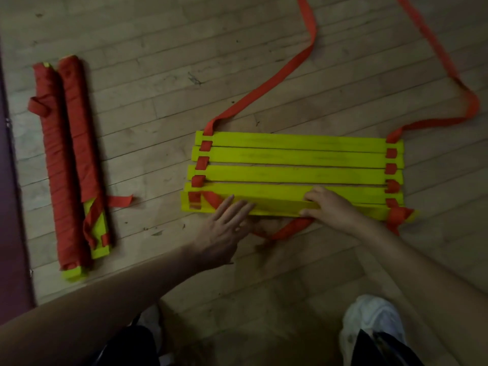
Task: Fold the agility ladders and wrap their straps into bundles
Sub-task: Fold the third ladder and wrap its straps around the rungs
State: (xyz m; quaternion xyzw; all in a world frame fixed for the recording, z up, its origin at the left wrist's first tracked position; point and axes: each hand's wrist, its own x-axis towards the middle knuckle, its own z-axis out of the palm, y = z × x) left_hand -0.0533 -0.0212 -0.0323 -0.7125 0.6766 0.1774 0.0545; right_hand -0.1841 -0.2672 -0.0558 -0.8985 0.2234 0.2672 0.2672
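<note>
An agility ladder is seen on the wooden floor, in the centre and right of the frame. Its yellow rungs are gathered side by side, with narrow gaps between some of them, and they are joined at both ends by short pieces of red strap. From the uppermost rung two long red straps are led away. The first strap goes up to the top edge of the frame, and the second strap curves out to the right edge and then to the upper right corner. A strap loop lies on the floor just below the ladder.

The front rung, the lowest in the frame, looks thicker than the others; whether it is one rung or several stacked cannot be told. The left hand is laid open, its straight fingers resting on this rung. The right hand is closed around the same rung, with the fingers curled over its top and the thumb at its lower edge.

At the left of the frame two bundles are laid side by side, touching. The outer bundle is wrapped in red strap along nearly its whole length. On the inner bundle the yellow is left uncovered at the lower end, and a loose strap end is stretched out to the right. A white shoe is seen at the lower right.
</note>
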